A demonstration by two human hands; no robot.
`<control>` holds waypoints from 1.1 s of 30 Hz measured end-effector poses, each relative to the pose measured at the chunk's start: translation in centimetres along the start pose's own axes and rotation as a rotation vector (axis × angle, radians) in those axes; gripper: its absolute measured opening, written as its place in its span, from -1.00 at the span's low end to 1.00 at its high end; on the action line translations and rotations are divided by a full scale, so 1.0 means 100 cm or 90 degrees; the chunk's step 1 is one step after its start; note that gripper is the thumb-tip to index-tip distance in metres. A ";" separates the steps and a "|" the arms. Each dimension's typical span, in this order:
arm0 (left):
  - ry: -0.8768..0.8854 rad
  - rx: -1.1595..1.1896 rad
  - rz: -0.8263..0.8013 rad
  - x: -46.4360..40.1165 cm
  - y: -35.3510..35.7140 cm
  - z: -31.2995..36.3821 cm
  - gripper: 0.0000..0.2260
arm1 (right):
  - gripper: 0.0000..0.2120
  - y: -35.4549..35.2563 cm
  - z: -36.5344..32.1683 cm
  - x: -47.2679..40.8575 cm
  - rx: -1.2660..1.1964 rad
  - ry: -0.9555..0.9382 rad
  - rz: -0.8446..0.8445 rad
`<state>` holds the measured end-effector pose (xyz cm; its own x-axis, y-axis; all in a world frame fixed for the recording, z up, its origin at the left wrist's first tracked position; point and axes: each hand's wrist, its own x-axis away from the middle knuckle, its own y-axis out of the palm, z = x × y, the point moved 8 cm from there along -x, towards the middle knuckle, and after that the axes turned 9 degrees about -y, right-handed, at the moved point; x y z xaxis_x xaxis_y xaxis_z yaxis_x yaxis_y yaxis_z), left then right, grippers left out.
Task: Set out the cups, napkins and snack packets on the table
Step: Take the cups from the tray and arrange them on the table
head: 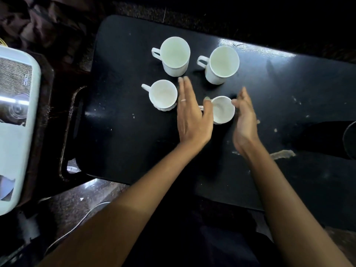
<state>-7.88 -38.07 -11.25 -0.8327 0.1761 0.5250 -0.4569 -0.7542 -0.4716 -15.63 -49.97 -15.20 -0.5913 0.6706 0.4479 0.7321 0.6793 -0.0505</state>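
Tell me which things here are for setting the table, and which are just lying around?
For the job:
- four white cups: far left cup, far right cup, near left cup, near right cup
- left hand and right hand, either side of the near right cup
- table

Just lying about:
- pale tray at the left
- white cable on the floor

No napkins or snack packets show.

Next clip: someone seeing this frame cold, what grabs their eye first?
Four white cups stand out against the black table: two tall mugs at the back and two shorter cups nearer the person. Both hands flank the near right cup, the left hand open with its thumb at the rim, the right hand open just beside it. A pale tray sits at the far left edge.
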 end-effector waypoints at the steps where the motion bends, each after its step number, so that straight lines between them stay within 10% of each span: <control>1: -0.006 0.040 0.048 0.011 -0.005 -0.003 -0.40 | -0.39 0.000 0.005 0.006 -0.024 0.007 0.009; 12: -0.162 0.170 -0.185 0.060 0.046 -0.029 -0.36 | -0.52 0.012 0.010 0.026 -0.115 0.053 0.023; 33: -0.309 0.483 0.044 0.023 -0.019 -0.067 -0.32 | -0.49 0.025 0.010 0.034 -0.091 0.022 0.038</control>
<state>-11.03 -32.01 -13.93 -0.5481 -0.0421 0.8354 0.0616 -0.9980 -0.0098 -16.10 -45.71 -14.71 -0.5351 0.6963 0.4784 0.8079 0.5872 0.0490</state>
